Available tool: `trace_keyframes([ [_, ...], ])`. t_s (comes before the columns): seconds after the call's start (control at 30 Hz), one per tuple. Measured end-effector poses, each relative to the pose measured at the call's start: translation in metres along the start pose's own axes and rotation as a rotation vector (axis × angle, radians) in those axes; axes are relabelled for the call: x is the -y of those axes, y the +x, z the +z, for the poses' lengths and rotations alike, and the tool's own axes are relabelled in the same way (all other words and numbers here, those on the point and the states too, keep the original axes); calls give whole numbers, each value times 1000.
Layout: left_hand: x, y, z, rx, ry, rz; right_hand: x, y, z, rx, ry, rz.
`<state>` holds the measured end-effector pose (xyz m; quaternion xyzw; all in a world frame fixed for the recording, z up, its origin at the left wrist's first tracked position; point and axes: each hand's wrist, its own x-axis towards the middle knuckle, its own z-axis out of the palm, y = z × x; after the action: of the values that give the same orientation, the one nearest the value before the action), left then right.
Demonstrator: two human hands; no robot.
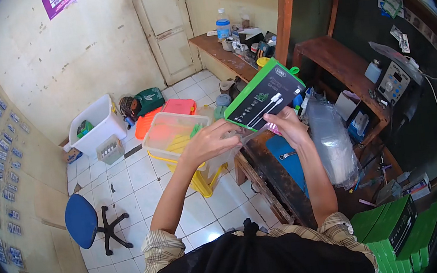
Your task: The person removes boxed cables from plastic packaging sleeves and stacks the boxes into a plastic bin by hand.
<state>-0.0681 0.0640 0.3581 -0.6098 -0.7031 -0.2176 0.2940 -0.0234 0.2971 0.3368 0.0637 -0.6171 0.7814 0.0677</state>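
A black and green box [265, 97] with a cable pictured on its face is held up, tilted, above the dark workbench. My right hand [288, 126] grips its lower edge, with the thumb on the printed face. At the box's lower left corner is my left hand [213, 141], its fingers bent together around something clear, perhaps thin plastic, that I cannot make out. Below the box, a blue mat [285, 156] lies on the bench with a metal wrench [288, 155] on it. Just right of my right forearm lies a clear plastic bundle [330, 137].
Stacked green boxes [385, 225] stand at the lower right. A clear tub [175, 133] sits on a yellow stool [200, 184] left of the bench. Farther off are a white bin [97, 123], a blue chair [81, 221] and a cluttered shelf [220, 55]. A device with knobs [397, 82] stands right.
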Motion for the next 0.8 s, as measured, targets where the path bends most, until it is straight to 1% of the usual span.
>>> trace_keyframes([
  [0.03,3,-4,-1,17,25,-13,0,-2,-1,7,-1,3],
  [0.1,7,-9,-2,31,55,-28,3,-9,-2,56,129,132],
  [0.13,9,-12,-3,-3,50,-54,3,-12,-4,47,99,206],
  [0.17,11,-13,-3,-37,44,-77,0,-14,-6,49,99,205],
  [0.23,14,-18,-4,-22,30,-87,-14,-15,-10,121,-23,106],
  [0.27,14,-19,-4,-5,13,-99,-20,-15,-11,122,-105,48],
  [0.3,13,-20,-4,-4,11,-98,-19,-16,-9,119,-105,48],
  [0.37,11,-22,-5,-28,-2,-164,-15,-19,-6,112,-262,40],
  [0.4,11,-22,-3,-28,-3,-164,-16,-19,-7,96,-278,44],
  [0.43,11,-23,1,-87,-68,-233,-16,-20,-7,96,-279,45],
  [0.47,11,-24,5,-147,-131,-304,-17,-21,-6,74,-293,-8],
  [0.5,7,-23,10,-148,-131,-305,-18,-22,-4,51,-307,-62],
  [0.57,-6,-18,28,-338,-358,-357,-7,-23,4,34,-350,-38],
  [0.6,-7,-23,42,-340,-360,-357,-3,-23,6,14,-393,-16],
  [0.63,-6,-29,59,-347,-482,-557,-4,-22,6,13,-396,-15],
  [0.67,-3,-35,74,-350,-603,-757,-8,-19,5,18,-443,-78],
  [0.7,-7,-27,74,-352,-608,-754,-11,-17,4,23,-490,-143],
  [0.73,-10,-18,72,-459,-657,-733,-12,-16,2,41,-431,-144],
  [0.77,-11,-12,71,-566,-706,-711,-12,-17,2,38,-436,-145],
  [0.8,-10,-11,72,-568,-711,-708,-13,-19,2,45,-498,-184],
])
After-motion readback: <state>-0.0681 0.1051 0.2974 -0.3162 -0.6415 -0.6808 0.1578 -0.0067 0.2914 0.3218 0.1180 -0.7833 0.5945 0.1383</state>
